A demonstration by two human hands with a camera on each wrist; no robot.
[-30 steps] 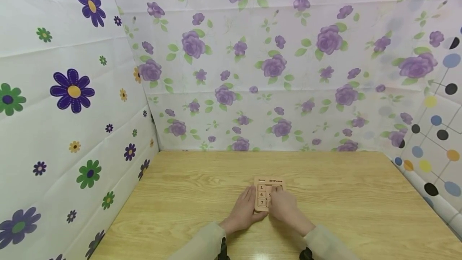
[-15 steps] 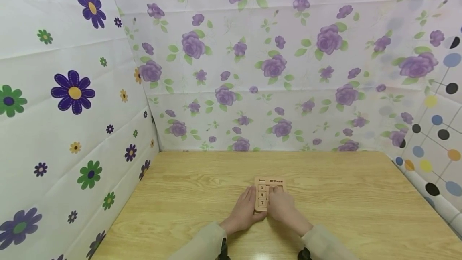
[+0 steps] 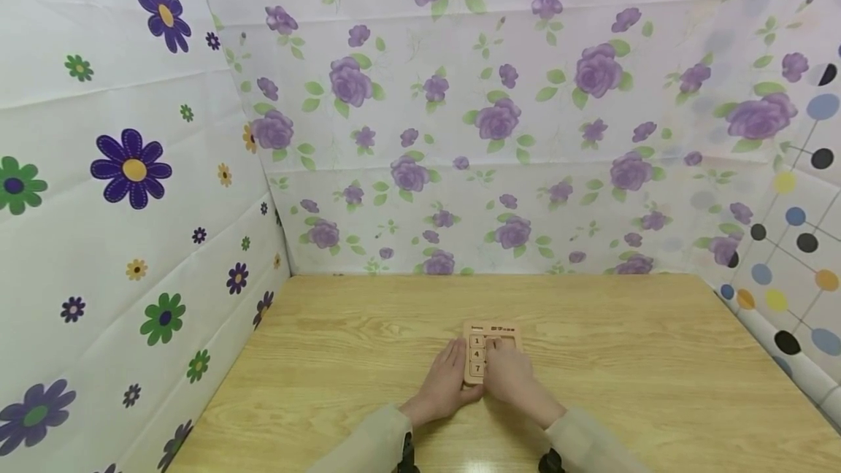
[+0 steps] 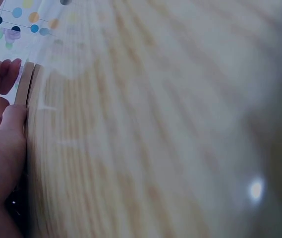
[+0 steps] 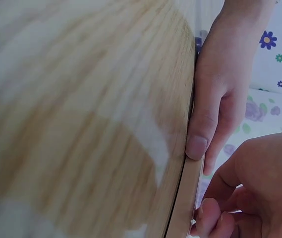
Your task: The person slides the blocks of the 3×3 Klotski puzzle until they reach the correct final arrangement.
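A wooden number sliding puzzle (image 3: 485, 327) lies flat on the table, its tiles 1, 4 and 7 showing down the left column. My left hand (image 3: 443, 382) holds it at the near left corner, fingers along the left side and thumb against the near edge. In the right wrist view that thumb (image 5: 197, 146) rests on the wooden side. My right hand (image 3: 511, 373) is over the puzzle with curled fingers, a fingertip at the upper middle tiles. It hides most of the middle and right columns. In the left wrist view, curled fingers (image 4: 9, 75) show just above the puzzle's edge.
The light wood table (image 3: 368, 312) spreads around the puzzle. Behind it hangs a cloth (image 3: 447, 166) with purple roses; a daisy-patterned cloth (image 3: 131, 239) is at the left and a dotted one (image 3: 788, 261) at the right. Dark straps (image 3: 407, 455) sit at the wrists.
My right hand has shifted slightly left across the puzzle, and the 5 tile, partly visible a second ago, is now covered. My left hand has stayed in place.
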